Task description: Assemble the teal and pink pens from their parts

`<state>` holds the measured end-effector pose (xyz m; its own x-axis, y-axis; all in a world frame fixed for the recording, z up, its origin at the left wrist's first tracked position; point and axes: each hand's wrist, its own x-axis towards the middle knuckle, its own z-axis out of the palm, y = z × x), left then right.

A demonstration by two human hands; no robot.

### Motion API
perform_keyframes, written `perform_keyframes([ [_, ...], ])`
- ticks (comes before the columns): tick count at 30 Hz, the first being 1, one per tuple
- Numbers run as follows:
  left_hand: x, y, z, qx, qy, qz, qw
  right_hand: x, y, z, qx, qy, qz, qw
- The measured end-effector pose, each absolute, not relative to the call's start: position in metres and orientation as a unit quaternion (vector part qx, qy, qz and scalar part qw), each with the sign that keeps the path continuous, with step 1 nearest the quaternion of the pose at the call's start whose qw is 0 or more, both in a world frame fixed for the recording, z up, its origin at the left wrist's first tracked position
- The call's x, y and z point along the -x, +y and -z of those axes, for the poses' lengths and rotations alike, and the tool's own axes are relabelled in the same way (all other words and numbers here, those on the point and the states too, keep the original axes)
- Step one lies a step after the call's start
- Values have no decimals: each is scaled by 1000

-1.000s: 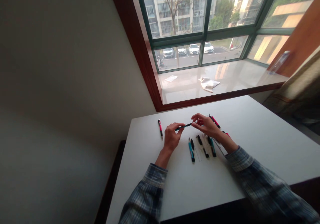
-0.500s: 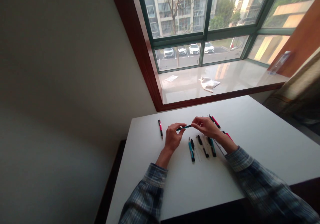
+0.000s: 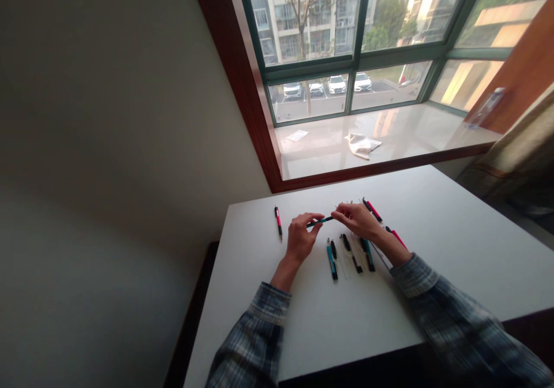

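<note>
Between my hands, above the white table, is a blue-and-black pen (image 3: 322,221), held roughly level. The fingers of my left hand (image 3: 302,235) pinch its blue part. My right hand (image 3: 355,218) is closed at the pen's black right end, with the fingertips at that tip. Just below the hands lie a blue-and-black pen barrel (image 3: 332,262), a black pen part (image 3: 333,249), a black pen piece (image 3: 351,253) and another blue-and-black barrel (image 3: 367,254). Thin clear refills lie among them. Part of the pieces behind my right hand is hidden.
A red-and-black pen (image 3: 277,222) lies left on the white table (image 3: 346,324). Red-and-black pen parts (image 3: 373,210) lie beyond my right hand, with more red parts (image 3: 397,238) by my right wrist. A white cloth (image 3: 362,145) and a bottle (image 3: 487,108) are on the window sill.
Almost nothing differs. The pen and both hands stay in place, apart from a very slight shift of the view.
</note>
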<state>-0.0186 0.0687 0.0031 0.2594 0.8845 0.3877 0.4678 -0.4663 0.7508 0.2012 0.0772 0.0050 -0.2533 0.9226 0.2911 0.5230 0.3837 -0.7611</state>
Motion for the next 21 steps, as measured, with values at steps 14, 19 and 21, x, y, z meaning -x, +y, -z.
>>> perform_keyframes([
  [14,19,69,-3,-752,446,-410,261,-202,76,-7,473,-752,-276,365],
  [19,19,69,-2,-750,444,-414,262,-203,78,-3,476,-752,-275,363],
  [21,19,69,-1,-751,445,-413,260,-203,79,-2,471,-758,-277,355],
])
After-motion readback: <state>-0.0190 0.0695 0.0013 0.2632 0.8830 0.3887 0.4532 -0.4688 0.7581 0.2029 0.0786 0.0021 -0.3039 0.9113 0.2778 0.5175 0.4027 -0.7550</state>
